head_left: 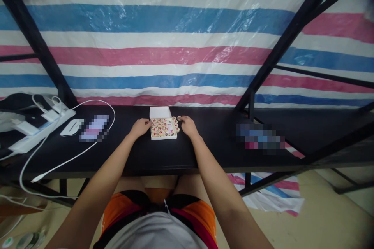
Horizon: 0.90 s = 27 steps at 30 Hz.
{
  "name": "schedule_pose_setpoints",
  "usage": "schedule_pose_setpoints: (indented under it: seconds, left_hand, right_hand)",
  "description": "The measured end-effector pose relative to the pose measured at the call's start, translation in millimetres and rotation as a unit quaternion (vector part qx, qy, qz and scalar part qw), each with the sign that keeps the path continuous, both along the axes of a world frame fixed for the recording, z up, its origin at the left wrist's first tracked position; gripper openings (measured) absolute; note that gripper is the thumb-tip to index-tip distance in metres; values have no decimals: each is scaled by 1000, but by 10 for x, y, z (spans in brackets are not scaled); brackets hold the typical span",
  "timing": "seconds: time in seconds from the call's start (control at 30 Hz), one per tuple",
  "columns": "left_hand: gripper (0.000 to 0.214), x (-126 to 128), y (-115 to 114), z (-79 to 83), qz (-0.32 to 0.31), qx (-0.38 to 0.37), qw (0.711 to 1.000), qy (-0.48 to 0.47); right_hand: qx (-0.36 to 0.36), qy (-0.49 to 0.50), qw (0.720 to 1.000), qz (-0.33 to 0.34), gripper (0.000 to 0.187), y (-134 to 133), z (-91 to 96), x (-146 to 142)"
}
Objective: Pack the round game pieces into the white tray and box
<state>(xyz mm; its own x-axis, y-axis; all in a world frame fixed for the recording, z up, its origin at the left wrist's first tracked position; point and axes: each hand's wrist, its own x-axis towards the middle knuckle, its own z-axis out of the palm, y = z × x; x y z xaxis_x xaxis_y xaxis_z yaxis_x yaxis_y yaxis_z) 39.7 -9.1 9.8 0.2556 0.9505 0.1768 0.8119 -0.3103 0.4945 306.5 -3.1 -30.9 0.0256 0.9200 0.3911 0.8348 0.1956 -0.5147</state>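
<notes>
A small white box (163, 138) lies in the middle of the black table, filled with rows of round Chinese chess pieces (159, 128), mostly with red characters. Its white lid (159, 112) is directly behind it. At the box's left edge is my left hand (142, 127), fingers curled and thumb side against the wall. To the right of the box, my right hand (188, 126) pinches a round chess piece (179, 118) at its fingertips. Several loose pieces (175, 123) lie between the box and that hand.
At left are a phone-like blurred object (95, 127), a white device (71, 127), and a power strip (43, 130) with plugs and white cables. A blurred item (260, 138) lies at right. Black frame posts (263, 60) and a striped plastic sheet (163, 56) stand behind.
</notes>
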Motion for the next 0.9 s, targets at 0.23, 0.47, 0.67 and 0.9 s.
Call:
schedule_pose_setpoints:
  seconds: [0.23, 0.47, 0.67, 0.9]
  left_hand:
    - [38, 2, -3, 9, -4, 4, 1000, 6]
    - [38, 0, -1, -1, -1, 5, 1000, 11]
    - [38, 6, -3, 17, 2, -2, 1000, 18]
    - [37, 10, -7, 21, -1, -2, 1000, 4]
  right_hand:
    - [2, -15, 1000, 24, 52, 2, 5, 6]
    - [2, 18, 1000, 20, 42, -66, 102, -36]
    - [76, -20, 992, 100, 22, -250, 299, -312]
    - [42, -58, 987, 144, 17, -336, 352, -464]
